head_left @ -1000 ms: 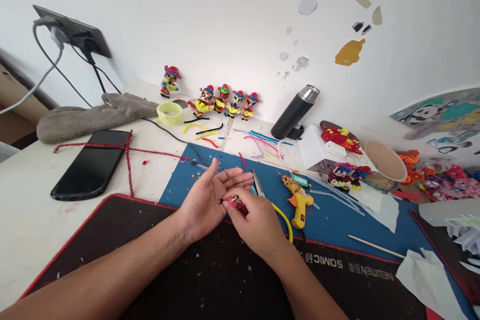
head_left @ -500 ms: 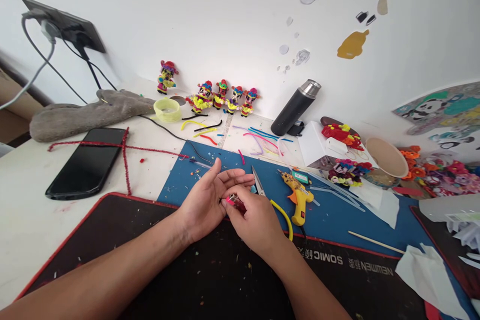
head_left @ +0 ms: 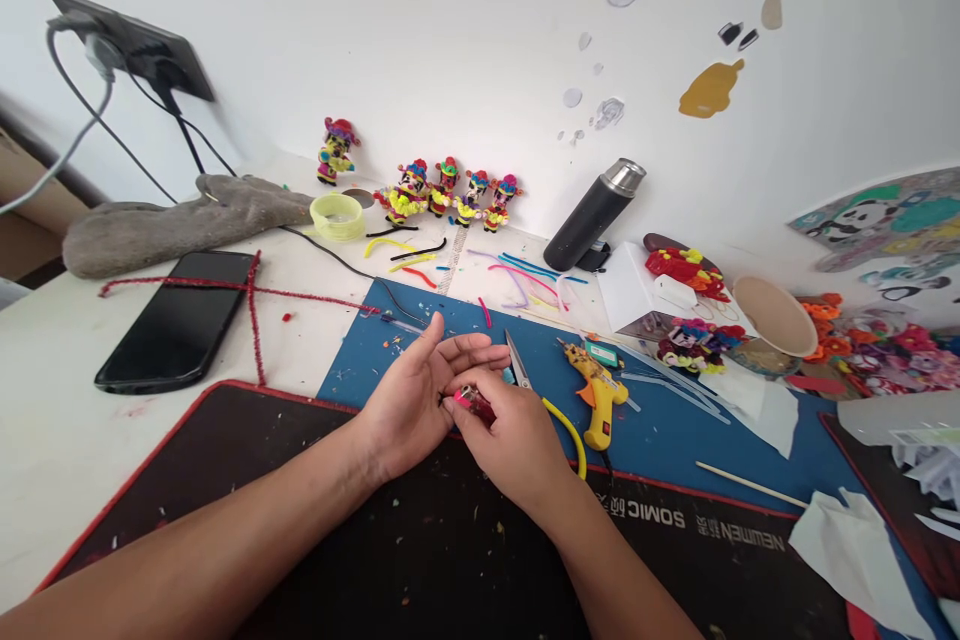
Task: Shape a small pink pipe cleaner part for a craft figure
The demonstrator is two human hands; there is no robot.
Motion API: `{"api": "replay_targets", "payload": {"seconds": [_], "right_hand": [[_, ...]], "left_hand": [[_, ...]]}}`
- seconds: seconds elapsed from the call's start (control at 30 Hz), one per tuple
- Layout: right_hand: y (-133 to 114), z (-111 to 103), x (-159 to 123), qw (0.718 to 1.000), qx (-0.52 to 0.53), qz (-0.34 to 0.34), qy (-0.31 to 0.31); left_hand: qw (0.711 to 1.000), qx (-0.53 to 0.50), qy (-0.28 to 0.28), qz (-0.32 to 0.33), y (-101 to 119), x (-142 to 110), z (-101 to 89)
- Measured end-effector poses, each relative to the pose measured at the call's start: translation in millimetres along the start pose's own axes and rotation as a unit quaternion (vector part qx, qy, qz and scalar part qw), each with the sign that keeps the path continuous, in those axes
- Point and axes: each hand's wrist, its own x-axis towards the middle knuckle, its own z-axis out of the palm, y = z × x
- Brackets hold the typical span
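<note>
My left hand [head_left: 416, 400] is palm up, its fingers stretched out and thumb raised. In my right hand [head_left: 517, 440] is a small red object [head_left: 478, 405] with a pink tip and a shiny part, mostly covered by my fingers. The right thumb and forefinger pinch close against the left palm; a tiny dark spot shows at their tips. Just beyond the hands lie yellow-handled scissors [head_left: 565, 432], partly hidden behind my right hand. A yellow hot glue gun [head_left: 598, 400] rests to their right on the blue mat [head_left: 667, 435].
Several pipe-cleaner figures [head_left: 405, 192] stand by the wall, near loose pipe-cleaner pieces [head_left: 517, 285]. At left are a phone [head_left: 176, 325] under long red pipe cleaners [head_left: 253, 335] and a driftwood piece [head_left: 165, 225]. A black flask [head_left: 592, 215] leans behind. Glue sticks [head_left: 682, 385] lie right.
The view has shifted slightly. Both hands hold nearly the same pose, and the red object is tilted a little differently in my right hand.
</note>
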Motion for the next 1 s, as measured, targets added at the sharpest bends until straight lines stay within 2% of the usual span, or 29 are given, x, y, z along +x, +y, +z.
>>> {"api": "replay_targets", "payload": {"seconds": [0.53,1.0], "right_hand": [[0.9,2.1,1.4,0.999,0.030,0.019,0.018],[0.0,-3.6,1.5,0.999,0.037,-0.001,0.038]], "left_hand": [[1.000,-0.002,0.006,-0.007,2.0,-0.5,2.7],[1.000,-0.010,0.022,-0.001,5.9,-2.6,5.7]]}}
